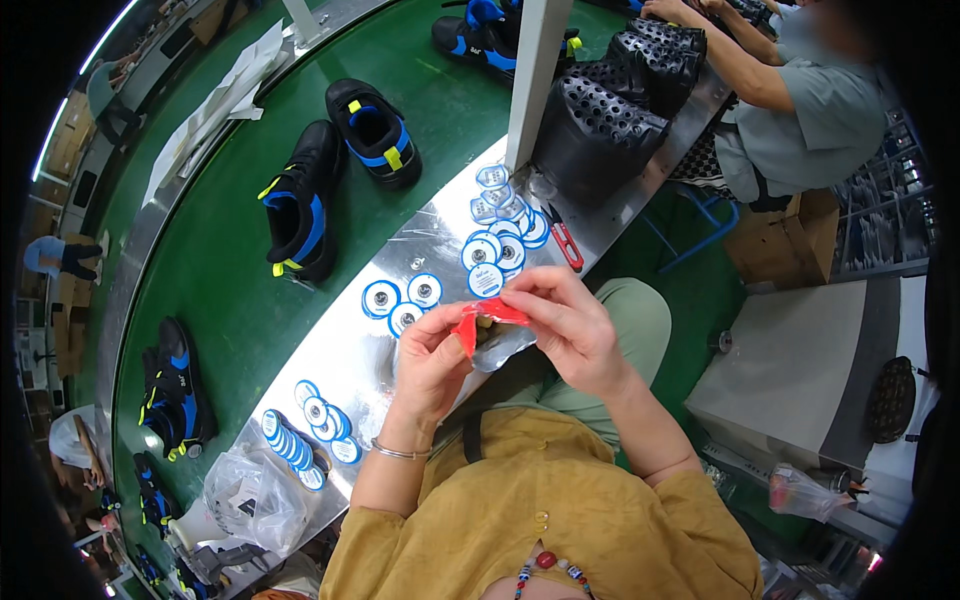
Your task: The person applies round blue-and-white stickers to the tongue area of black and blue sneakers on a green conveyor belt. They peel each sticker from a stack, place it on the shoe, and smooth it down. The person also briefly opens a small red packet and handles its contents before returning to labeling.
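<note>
Red tab (487,316) sits pinched between both hands just above my lap, at the near edge of the steel bench (330,365). I hold it with the left hand (432,362) at its lower left end, thumb and forefinger pressed on it, and with the right hand (567,325) along its top edge, fingertips closed down over it. To do this well, I judge I should keep both pinches near the ends, so the thin piece stays taut and does not curl, and work it close over the bench in case it slips.

It looks small, flat and bright red, a soft strip folded or bent in the middle; beneath it I see a clear plastic bit, too hidden to name.

At eleven o'clock from the tab lie round blue-and-white discs (424,290), more at twelve o'clock (497,250), and another row at eight o'clock (300,440). Red-handled snips (567,247) rest at one o'clock. Black and blue shoes (300,205) ride the green belt (220,290) at ten o'clock. Another person (800,110) works at two o'clock.
</note>
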The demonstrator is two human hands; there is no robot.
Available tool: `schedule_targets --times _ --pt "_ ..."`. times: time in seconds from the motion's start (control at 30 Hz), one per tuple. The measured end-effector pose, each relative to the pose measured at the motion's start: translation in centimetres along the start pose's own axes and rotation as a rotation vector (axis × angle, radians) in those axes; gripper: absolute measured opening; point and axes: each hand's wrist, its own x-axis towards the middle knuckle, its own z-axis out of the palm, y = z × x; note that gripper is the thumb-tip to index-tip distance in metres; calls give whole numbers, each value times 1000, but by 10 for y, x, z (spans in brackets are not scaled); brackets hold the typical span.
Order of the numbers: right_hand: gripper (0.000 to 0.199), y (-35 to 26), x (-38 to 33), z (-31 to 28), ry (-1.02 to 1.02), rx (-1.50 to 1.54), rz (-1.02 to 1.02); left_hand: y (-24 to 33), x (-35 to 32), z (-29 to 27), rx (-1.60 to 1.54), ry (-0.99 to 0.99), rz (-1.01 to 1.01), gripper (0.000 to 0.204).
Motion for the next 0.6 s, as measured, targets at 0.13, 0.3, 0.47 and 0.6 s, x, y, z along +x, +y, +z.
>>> schedule_targets --times 0.13,0.3,0.47,0.6 --pt "32 2 0 -1 -23 101 16 1 -1 -2 10 -23 5 26" --pt "31 2 -4 0 9 320 131 -2 1 -2 65 -19 59 28" --pt "31 8 -10 -3 -17 561 276 -1 1 4 82 -34 36 22" --pt "28 15 -9 0 -32 591 201 -3 2 3 36 -38 24 21"
